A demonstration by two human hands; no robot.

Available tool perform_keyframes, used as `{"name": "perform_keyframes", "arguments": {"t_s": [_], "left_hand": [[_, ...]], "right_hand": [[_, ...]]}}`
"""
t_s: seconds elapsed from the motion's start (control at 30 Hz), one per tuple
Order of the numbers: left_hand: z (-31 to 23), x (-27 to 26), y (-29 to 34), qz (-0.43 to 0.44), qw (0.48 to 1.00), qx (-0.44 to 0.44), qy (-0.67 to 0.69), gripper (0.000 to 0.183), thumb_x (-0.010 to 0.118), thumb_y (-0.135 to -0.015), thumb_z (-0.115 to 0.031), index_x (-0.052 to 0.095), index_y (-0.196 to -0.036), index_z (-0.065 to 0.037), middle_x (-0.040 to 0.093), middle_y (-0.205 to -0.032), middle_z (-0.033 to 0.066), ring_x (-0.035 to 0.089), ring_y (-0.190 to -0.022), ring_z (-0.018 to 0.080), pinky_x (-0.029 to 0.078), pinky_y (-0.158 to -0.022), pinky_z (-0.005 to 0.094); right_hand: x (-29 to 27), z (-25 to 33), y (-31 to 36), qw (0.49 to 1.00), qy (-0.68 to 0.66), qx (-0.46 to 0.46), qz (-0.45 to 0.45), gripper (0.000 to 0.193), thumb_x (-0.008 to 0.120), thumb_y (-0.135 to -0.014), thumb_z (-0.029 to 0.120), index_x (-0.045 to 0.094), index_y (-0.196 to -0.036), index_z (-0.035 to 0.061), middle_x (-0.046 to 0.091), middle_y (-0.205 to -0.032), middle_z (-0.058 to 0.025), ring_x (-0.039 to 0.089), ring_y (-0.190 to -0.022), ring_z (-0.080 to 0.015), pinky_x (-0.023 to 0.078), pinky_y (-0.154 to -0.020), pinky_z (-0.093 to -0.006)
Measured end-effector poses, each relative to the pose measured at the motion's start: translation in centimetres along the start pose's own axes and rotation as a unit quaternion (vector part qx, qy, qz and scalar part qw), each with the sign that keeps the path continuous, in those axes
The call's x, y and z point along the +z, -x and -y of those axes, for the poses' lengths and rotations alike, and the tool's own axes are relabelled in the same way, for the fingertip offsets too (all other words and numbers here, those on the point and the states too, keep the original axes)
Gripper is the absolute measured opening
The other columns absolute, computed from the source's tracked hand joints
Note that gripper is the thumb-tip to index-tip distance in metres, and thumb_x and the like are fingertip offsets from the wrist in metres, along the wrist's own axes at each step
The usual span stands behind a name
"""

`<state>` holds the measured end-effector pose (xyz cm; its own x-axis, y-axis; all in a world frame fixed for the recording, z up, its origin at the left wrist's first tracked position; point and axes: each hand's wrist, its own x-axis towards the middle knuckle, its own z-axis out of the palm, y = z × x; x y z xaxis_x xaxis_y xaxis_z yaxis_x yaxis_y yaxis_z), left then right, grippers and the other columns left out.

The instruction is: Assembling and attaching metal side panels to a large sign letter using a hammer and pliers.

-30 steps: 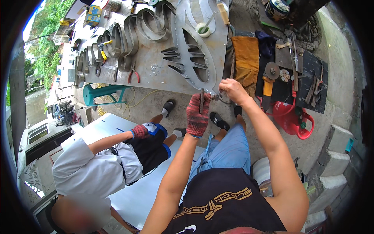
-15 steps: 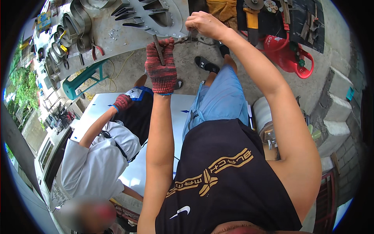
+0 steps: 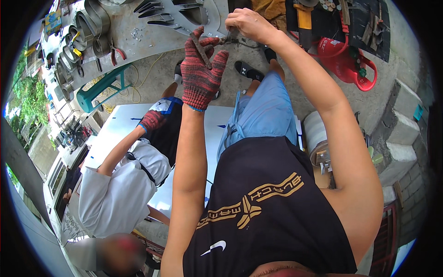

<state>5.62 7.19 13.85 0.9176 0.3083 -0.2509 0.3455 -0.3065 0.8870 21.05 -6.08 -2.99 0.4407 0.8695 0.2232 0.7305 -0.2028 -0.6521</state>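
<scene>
A red-and-black knit glove covers my left hand, which is raised near the table's edge. Across its palm and fingers lies a narrow, flat, dark strip; the thumb stands out to the right, away from it. My right hand is bare, farther forward and to the right, with thumb and fingers pinched on a small thin dark piece that is mostly hidden. Between both hands sits a small dark clamp-like part, too small to make out. On the table just ahead lies a cut metal plate with pointed shapes.
The metal table holds bent metal strips and red-handled pliers. An angle grinder and a red tank-like container are at right. A co-worker stands left, near a green stool.
My left hand has shifted slightly right and opened its thumb outward; the strip now slants more. My right hand has moved a little right, still pinched. The co-worker has shifted slightly.
</scene>
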Motion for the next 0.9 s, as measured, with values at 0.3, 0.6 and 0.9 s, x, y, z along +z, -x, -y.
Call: {"name": "perform_keyframes", "arguments": {"t_s": [0.3,0.6,0.9], "left_hand": [[1.8,-0.7,-0.3,-0.014,0.992,0.009,0.123,0.062,0.064,-0.101,-0.025,0.036,-0.154,-0.008,0.070,-0.121,0.0135,0.067,-0.107,0.0191,0.053,-0.095,0.0336],[-2.9,-1.4,-1.1,-0.057,0.991,0.037,-0.113,0.032,0.069,-0.099,-0.020,0.063,-0.129,-0.011,0.076,-0.098,0.0124,0.075,-0.088,0.0228,0.058,-0.081,0.0368],[-2.2,-3.5,-3.3,-0.038,0.950,-0.029,-0.308,0.025,0.051,-0.105,-0.017,0.068,-0.119,-0.005,0.078,-0.103,0.0109,0.073,-0.093,0.0262,0.055,-0.087,0.0354]], "right_hand": [[0.6,0.2,0.1,1.000,-0.016,0.005,-0.024,0.005,0.070,-0.088,0.010,0.069,-0.094,0.0102,0.068,-0.096,-0.0026,0.065,-0.097,-0.0266,0.052,-0.088,-0.0403],[0.9,0.3,0.2,0.999,-0.034,0.025,-0.028,0.014,0.069,-0.087,0.007,0.071,-0.099,0.0131,0.070,-0.100,-0.0026,0.065,-0.099,-0.0263,0.052,-0.089,-0.0396],[-1.2,1.1,-0.6,0.995,-0.099,0.022,-0.006,0.008,0.064,-0.087,0.008,0.068,-0.094,0.0050,0.065,-0.094,-0.0130,0.061,-0.093,-0.0352,0.051,-0.082,-0.0441]]}}
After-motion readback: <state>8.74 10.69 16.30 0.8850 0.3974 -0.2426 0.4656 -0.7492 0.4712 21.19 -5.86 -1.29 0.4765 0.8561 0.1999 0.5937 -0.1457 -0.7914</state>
